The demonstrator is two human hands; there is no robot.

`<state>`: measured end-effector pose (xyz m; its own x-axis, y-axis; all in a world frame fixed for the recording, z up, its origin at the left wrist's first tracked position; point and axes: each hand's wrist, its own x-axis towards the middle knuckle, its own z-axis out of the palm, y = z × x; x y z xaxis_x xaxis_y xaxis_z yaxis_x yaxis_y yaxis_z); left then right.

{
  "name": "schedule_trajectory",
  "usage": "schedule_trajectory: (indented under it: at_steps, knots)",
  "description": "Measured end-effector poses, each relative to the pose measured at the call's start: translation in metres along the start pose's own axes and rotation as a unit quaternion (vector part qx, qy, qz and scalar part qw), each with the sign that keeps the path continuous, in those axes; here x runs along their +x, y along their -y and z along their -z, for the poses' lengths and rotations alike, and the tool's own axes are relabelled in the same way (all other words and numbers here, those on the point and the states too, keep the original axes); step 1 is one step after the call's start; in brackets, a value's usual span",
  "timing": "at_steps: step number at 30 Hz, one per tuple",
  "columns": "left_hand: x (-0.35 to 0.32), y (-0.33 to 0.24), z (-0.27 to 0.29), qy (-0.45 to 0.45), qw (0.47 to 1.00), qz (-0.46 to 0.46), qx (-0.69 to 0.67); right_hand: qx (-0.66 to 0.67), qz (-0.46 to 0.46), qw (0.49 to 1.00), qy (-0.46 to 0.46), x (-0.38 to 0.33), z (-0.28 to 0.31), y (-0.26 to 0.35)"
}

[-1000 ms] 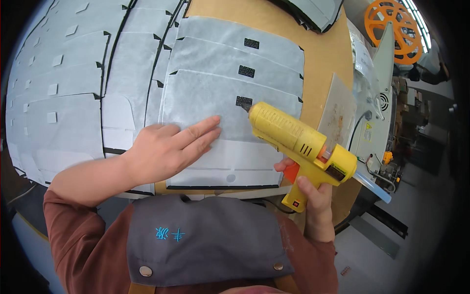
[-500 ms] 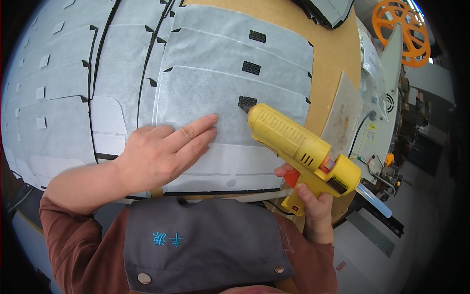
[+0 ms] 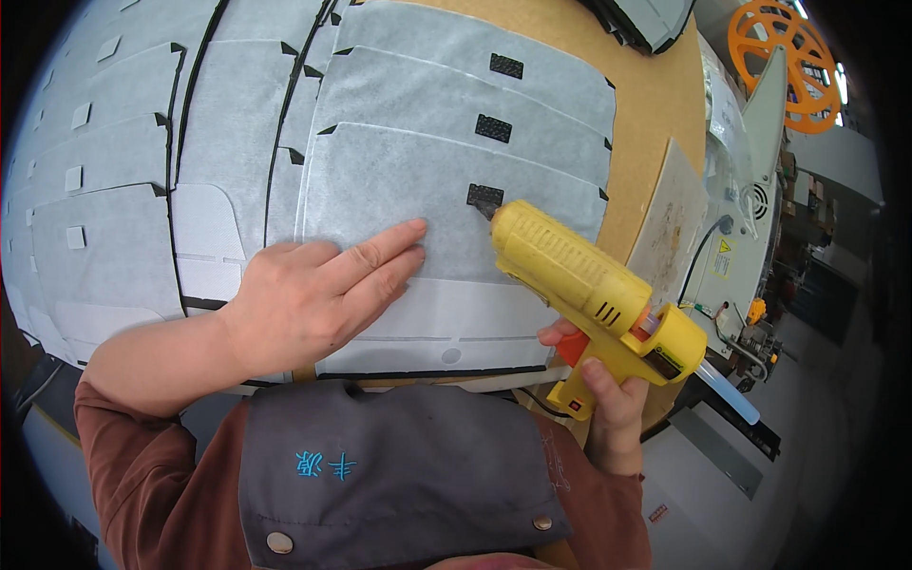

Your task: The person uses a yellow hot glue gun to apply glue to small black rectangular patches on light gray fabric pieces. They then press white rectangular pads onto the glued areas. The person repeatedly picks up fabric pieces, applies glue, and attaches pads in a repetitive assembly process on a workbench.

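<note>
Blue stitched characters (image 3: 325, 465) mark the grey apron (image 3: 408, 508). The right hand (image 3: 616, 404) grips the yellow glue gun (image 3: 575, 271), which bears a dark label (image 3: 664, 361); the left hand (image 3: 318, 294) rests, fingers extended, on the pale sheet (image 3: 389, 185) on the worktop (image 3: 655, 109). The gun's nozzle (image 3: 484, 209) overlaps a black patch (image 3: 483, 192). Rightward, a machine (image 3: 705, 299) carries a yellow warning sticker (image 3: 725, 258).

glue gun (image 3: 575, 271), centre right: yellow | trigger (image 3: 572, 349): orange-red | glue stick (image 3: 729, 392), right: translucent pale blue | sheets (image 3: 389, 190), centre: pale grey, black corners | patches (image 3: 493, 128), upper centre: mottled black | bench (image 3: 657, 104), upper right: tan | spool (image 3: 807, 124), upper right corner: orange | apron (image 3: 418, 465), bottom: dark grey, turquoise embroidery (image 3: 341, 465) | sleeves (image 3: 138, 456): reddish brown
</note>
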<state>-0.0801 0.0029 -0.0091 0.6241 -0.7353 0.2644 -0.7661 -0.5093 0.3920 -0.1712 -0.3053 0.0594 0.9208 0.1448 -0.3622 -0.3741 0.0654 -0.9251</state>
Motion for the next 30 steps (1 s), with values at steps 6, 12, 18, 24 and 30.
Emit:
schedule_trajectory:
  at_steps: [6, 12, 18, 24, 30]
  knots:
    - [0.001, 0.000, 0.001, 0.004, 1.000, 0.000, 0.001, -0.010, 0.006, 1.000, -0.007, -0.001, 0.002, -0.002]
    - [0.001, 0.000, 0.001, 0.006, 1.000, -0.001, -0.003, -0.029, 0.008, 0.999, -0.014, 0.000, 0.002, -0.003]
    - [0.001, 0.000, 0.001, 0.008, 1.000, 0.002, -0.004, 0.003, 0.005, 0.999, -0.039, 0.004, -0.005, -0.003]
    - [0.002, 0.000, 0.002, 0.011, 1.000, -0.001, 0.001, 0.008, 0.014, 0.999, -0.041, 0.007, -0.005, -0.008]
    - [0.002, 0.000, 0.002, 0.014, 1.000, 0.000, 0.000, 0.020, 0.010, 0.999, -0.045, 0.007, -0.005, -0.009]
